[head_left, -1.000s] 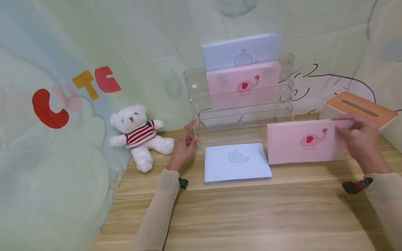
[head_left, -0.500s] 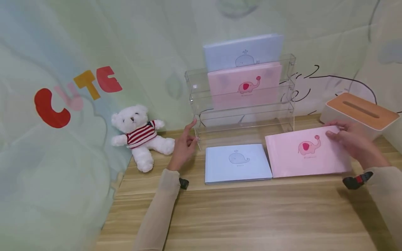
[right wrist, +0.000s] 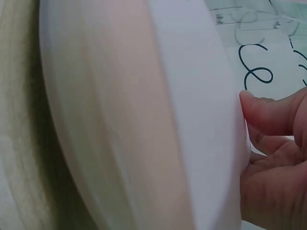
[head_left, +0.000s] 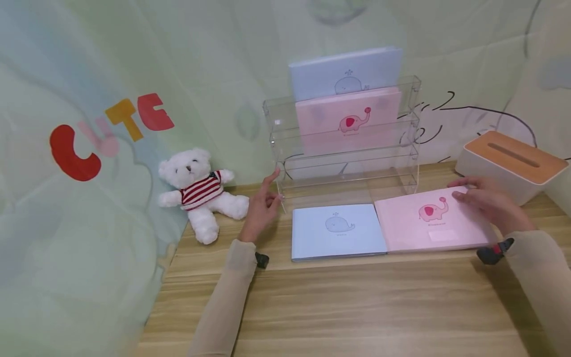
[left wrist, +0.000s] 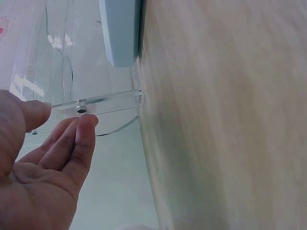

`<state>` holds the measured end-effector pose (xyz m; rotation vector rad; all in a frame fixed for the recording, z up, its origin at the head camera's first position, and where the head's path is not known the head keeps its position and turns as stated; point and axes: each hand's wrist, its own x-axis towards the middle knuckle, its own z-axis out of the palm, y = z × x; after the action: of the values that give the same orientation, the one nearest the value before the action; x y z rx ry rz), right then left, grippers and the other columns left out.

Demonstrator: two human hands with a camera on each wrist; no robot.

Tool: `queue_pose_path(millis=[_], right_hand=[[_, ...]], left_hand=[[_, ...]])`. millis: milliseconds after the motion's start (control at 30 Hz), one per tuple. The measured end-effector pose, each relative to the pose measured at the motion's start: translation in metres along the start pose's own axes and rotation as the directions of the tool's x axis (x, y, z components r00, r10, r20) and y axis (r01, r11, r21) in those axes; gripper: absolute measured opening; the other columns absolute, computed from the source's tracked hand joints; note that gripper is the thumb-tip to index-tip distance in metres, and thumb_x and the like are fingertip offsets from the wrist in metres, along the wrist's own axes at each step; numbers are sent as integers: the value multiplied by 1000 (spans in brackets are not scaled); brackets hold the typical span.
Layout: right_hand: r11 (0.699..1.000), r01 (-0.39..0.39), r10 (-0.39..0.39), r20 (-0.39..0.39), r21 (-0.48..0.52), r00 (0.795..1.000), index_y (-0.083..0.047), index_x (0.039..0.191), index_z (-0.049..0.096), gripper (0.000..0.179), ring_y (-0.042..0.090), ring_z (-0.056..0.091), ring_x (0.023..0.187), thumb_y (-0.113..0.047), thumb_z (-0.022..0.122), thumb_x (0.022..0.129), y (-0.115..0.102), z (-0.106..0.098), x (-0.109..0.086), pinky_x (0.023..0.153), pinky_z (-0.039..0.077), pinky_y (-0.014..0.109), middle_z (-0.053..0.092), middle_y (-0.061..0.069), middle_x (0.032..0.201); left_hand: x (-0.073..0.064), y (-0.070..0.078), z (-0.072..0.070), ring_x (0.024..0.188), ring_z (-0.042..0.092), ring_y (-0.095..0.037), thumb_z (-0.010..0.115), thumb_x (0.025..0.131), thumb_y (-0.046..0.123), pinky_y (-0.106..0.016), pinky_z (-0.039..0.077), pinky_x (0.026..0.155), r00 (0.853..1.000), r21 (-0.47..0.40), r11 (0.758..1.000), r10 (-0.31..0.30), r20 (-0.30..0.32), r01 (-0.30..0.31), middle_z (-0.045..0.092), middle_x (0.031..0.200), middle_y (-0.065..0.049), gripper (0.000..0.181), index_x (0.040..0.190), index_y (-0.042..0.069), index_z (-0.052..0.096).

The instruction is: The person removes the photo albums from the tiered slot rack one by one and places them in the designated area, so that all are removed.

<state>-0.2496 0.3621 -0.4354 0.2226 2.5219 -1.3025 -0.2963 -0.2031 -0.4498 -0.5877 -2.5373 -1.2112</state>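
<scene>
The rack (head_left: 343, 168) stands between teddy bear (head_left: 200, 193) and tissue box (head_left: 508, 173), behind two booklets (head_left: 339, 238).

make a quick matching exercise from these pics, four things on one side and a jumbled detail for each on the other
1. teddy bear
2. tissue box
3. left hand
4. right hand

A. pinches a pink elephant booklet
B. touches the side of a clear rack
C. wears a red-and-white striped shirt
D. is orange on top

Pairs: 1-C, 2-D, 3-B, 4-A
</scene>
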Motion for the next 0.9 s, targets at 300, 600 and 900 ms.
queue_pose_path(millis=[300, 600, 900], right_hand=[[998, 44, -45, 8, 50, 999, 9, 161, 29, 60, 54, 28, 144, -22, 47, 113, 3, 7, 5, 113, 35, 60, 22, 40, 167], [986, 160, -162, -36, -45, 986, 5, 167, 18, 81, 66, 18, 153, -45, 48, 112, 0, 19, -4, 118, 21, 83, 19, 43, 168], [914, 320, -355, -109, -250, 928, 0, 170, 16, 91, 66, 24, 151, -48, 60, 106, -18, 33, -14, 113, 22, 87, 23, 40, 169]], left_hand=[[0, 1, 1, 71, 71, -27, 66, 104, 2, -29, 50, 66, 1000, 10, 1000, 5, -17, -5, 80, 99, -24, 72, 166, 28, 40], [0, 4, 1, 108, 79, -37, 68, 104, 7, -54, 62, 95, 999, 61, 997, -38, 15, 37, 78, 115, -26, 82, 167, 45, 30], [-9, 18, -12, 130, 65, -47, 79, 94, 43, -66, 54, 102, 999, 324, 945, 30, 25, -36, 59, 154, -21, 91, 169, 41, 27]])
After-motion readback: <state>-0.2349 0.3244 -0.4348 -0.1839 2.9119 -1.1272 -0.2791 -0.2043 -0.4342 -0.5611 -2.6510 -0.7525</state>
